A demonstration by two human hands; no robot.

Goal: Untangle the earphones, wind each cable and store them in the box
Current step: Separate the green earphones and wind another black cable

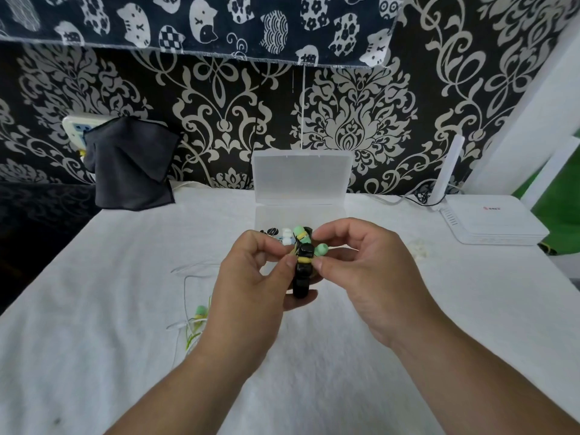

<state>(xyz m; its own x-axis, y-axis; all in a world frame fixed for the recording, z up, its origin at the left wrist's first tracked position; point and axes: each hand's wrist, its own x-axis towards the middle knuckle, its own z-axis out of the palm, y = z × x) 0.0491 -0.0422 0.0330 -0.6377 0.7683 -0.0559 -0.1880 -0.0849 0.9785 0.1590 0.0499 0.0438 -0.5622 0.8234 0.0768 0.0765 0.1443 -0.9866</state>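
Observation:
My left hand (260,277) and my right hand (370,271) meet above the white cloth and together pinch a wound bundle of earphones (303,262): a black cable coil with yellow cable turns and two mint-green earbuds on top. Just behind the hands stands the clear plastic box (301,211), its lid (301,177) upright against the wall; a black and a white item show inside it (281,234). A second tangle of white and green earphones (194,318) lies on the cloth to the left of my left wrist, partly hidden by it.
A white cloth (125,324) covers the table. A white router (489,221) with an upright antenna sits at the back right, cables behind it. A dark cloth (131,164) hangs over a wall socket at the back left. Small white pieces (419,248) lie right of my hands.

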